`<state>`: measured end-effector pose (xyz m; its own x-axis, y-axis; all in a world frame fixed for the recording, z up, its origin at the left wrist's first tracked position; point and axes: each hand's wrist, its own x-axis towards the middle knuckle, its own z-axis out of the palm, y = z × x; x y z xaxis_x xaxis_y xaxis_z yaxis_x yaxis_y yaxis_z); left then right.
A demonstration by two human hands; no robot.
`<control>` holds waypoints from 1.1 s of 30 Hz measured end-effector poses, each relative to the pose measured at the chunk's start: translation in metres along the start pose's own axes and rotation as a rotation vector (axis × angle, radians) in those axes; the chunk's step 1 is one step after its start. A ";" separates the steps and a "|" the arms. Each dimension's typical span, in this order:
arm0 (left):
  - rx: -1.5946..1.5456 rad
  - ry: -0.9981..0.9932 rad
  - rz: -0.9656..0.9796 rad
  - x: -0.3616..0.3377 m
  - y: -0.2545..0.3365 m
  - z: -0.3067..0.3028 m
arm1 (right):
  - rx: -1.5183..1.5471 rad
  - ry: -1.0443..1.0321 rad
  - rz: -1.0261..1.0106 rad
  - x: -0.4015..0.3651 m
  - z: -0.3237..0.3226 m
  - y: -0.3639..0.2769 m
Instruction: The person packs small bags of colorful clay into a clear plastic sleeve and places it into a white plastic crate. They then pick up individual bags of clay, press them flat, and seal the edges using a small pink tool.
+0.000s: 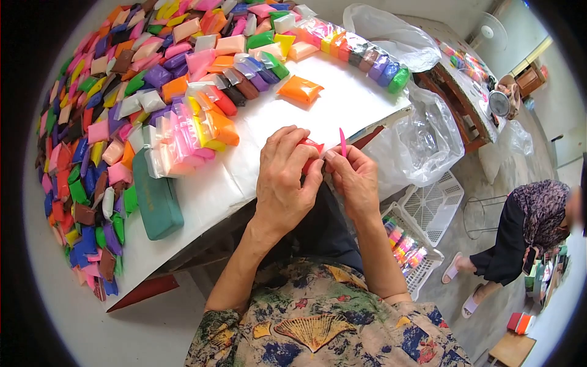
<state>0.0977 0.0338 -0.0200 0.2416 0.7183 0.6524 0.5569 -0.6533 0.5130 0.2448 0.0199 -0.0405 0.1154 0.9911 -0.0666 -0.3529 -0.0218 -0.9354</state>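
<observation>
My left hand (282,171) is closed round a small red packet (313,145), its fingers covering most of it. Thumb and forefinger of my right hand (356,183) pinch close to the packet's edge; a thin pink plastic stick with a blade-like shape (343,142) sticks up from that hand. Both hands are nearly touching at the table's front edge. Beyond them, an orange packet (300,90) lies alone on the white tabletop (257,131). Left of my hands, pink, yellow and orange packets (189,134) lie overlapped in a row.
A big heap of coloured packets (98,131) covers the table's left and back. Near it lies a green case (156,199). A bagged row of packets (367,58) sits at the back right. A clear plastic bag (422,147) hangs above white baskets (428,269). Another person (520,226) is at right.
</observation>
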 end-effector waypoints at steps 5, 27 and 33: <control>-0.021 -0.009 -0.009 0.000 0.000 -0.001 | -0.011 0.007 -0.019 0.000 0.001 0.002; -0.206 -0.131 -0.147 0.006 -0.003 -0.014 | -0.022 -0.001 -0.019 -0.006 0.009 0.002; -0.218 -0.127 -0.163 0.006 -0.002 -0.013 | -0.019 -0.003 -0.025 -0.006 0.010 0.003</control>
<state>0.0878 0.0366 -0.0100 0.2677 0.8334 0.4836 0.4161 -0.5527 0.7221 0.2343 0.0155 -0.0394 0.1212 0.9917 -0.0417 -0.3325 0.0010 -0.9431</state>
